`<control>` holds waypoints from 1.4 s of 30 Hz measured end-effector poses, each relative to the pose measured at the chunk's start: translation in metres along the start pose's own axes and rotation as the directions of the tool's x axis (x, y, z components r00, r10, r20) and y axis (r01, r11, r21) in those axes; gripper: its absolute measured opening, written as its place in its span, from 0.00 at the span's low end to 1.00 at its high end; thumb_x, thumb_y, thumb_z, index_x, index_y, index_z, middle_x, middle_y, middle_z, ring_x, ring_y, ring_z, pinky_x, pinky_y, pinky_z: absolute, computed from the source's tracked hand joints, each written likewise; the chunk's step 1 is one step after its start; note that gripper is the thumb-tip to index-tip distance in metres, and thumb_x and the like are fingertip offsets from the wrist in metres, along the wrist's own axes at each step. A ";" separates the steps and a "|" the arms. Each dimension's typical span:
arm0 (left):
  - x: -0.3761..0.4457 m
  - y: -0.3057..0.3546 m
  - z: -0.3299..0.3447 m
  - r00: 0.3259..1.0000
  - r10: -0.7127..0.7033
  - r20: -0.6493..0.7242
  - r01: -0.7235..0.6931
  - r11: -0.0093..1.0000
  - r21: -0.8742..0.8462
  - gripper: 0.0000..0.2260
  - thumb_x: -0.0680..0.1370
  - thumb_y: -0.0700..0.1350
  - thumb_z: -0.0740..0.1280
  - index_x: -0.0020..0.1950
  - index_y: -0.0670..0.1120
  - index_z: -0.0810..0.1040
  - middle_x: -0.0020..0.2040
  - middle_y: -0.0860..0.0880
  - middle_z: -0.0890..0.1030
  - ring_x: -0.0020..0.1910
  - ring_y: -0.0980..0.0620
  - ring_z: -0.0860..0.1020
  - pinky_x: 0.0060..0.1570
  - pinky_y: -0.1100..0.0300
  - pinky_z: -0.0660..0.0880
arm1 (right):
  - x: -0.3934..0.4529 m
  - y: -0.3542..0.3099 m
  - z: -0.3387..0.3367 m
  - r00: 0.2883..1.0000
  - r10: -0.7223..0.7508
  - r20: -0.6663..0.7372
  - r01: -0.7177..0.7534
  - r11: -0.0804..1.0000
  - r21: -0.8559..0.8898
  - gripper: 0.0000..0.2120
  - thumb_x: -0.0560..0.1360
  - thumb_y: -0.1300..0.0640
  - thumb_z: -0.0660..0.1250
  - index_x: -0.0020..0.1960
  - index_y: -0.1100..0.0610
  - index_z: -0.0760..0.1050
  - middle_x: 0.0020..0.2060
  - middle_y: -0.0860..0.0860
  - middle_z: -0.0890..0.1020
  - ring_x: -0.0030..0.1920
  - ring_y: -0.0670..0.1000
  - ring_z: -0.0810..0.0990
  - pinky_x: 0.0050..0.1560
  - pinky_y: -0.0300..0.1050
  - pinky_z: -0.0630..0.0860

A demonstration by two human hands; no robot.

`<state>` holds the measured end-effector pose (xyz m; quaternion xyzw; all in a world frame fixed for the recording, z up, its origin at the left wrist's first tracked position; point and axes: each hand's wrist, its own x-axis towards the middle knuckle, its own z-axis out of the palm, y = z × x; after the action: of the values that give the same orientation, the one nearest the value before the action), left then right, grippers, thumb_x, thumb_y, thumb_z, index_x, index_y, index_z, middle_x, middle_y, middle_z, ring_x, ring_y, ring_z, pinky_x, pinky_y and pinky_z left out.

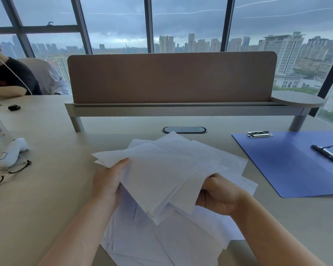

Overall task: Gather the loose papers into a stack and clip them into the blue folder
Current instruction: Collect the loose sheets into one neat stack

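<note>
Left hand [108, 181] & right hand [217, 194] each pinch a side of the fanned paper bundle [169, 169] above the counter [52, 189]: loosen grip, tap edges square, scoop sheets still lying below [161, 244], then carry to the open blue folder [288, 164] w/ its clip [328, 154] at right.

papers [167, 175] lie mid-desk [46, 189], folder [288, 166] to their right, glasses [6, 173] far left.

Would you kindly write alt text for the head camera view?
Both hands, left hand and right hand, hold an untidy sheaf of white papers above more loose sheets on a desk. An open blue folder lies to the right.
</note>
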<state>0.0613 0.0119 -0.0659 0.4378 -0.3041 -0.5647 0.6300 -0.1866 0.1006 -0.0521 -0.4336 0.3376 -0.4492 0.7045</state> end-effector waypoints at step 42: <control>-0.029 0.055 0.031 0.903 0.165 0.396 -0.296 0.907 0.298 0.15 0.76 0.41 0.71 0.61 0.48 0.76 0.55 0.46 0.84 0.55 0.44 0.83 0.56 0.45 0.79 | 0.003 -0.048 0.011 0.845 -0.392 -0.364 0.271 0.900 -0.340 0.13 0.76 0.68 0.68 0.56 0.53 0.78 0.47 0.52 0.87 0.46 0.53 0.86 0.45 0.50 0.82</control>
<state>0.0537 0.0323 0.0002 0.3917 -0.5611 -0.4922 0.5380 -0.1925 0.0909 -0.0045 -0.4717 0.4606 -0.5966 0.4576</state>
